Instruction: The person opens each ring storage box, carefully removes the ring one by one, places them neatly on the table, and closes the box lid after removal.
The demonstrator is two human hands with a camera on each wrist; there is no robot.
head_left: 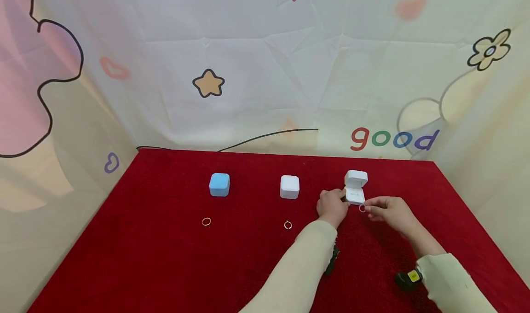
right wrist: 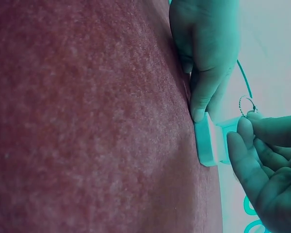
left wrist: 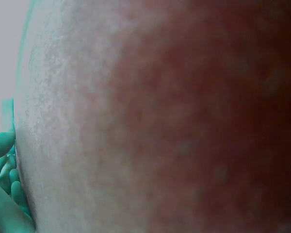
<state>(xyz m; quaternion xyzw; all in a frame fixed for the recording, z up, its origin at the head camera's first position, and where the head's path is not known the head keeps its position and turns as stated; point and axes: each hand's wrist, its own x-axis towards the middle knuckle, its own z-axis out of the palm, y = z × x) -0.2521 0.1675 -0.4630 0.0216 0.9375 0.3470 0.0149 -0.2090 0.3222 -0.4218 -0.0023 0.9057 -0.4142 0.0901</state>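
Observation:
An open white ring box (head_left: 354, 195) stands at the right of the table, its lid (head_left: 356, 176) tipped up at the back. My left hand (head_left: 332, 207) grips the box's base from the left side; the right wrist view shows its fingertips against the base. Just in front of the box, my right hand (head_left: 391, 212) pinches a thin ring (right wrist: 240, 104) between thumb and fingertips, the band upright. The left wrist view is mostly red cloth, with some fingers (left wrist: 9, 199) at its left edge.
A closed blue box (head_left: 219, 185) stands at left, a gold-toned ring (head_left: 203, 222) before it. In the middle is a closed white box (head_left: 289, 187) with a silvery ring (head_left: 285, 225) in front. Red cloth (head_left: 165, 267) covers the table; a printed curtain (head_left: 256, 101) hangs behind.

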